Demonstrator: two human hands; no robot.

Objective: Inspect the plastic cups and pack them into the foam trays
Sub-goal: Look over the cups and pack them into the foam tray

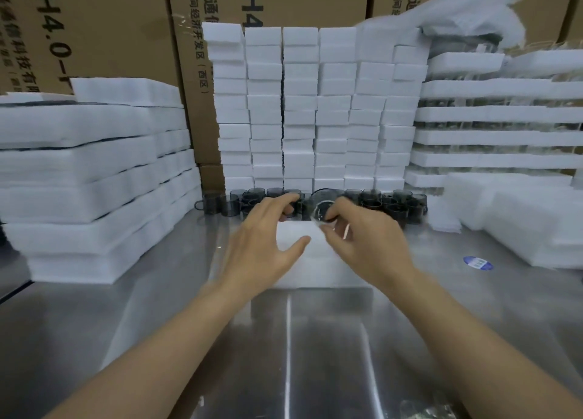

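Right hand (356, 239) pinches a smoky clear cup (321, 212). Fingers are clamped at its rim, round face to camera, axis roughly level. The cup hangs just over the far edge of the foam tray (312, 267), mid-bench (315, 355); the tray lies below the cup, wrist-ward.

Left hand (265, 239): fingers curled at the cup row (394, 202) along the bench's far edge, thumb wide. Cannot tell if it grips.

Cartons (94, 24) read "AH4.0-" and "(西区)". Blue sticker (478, 262) is unreadable.

Two hands, left hand (262, 245) and right hand (366, 242); one tray (315, 270); one blue sticker (478, 263); six foam-block columns (299, 103); cups (391, 202) too crowded to count
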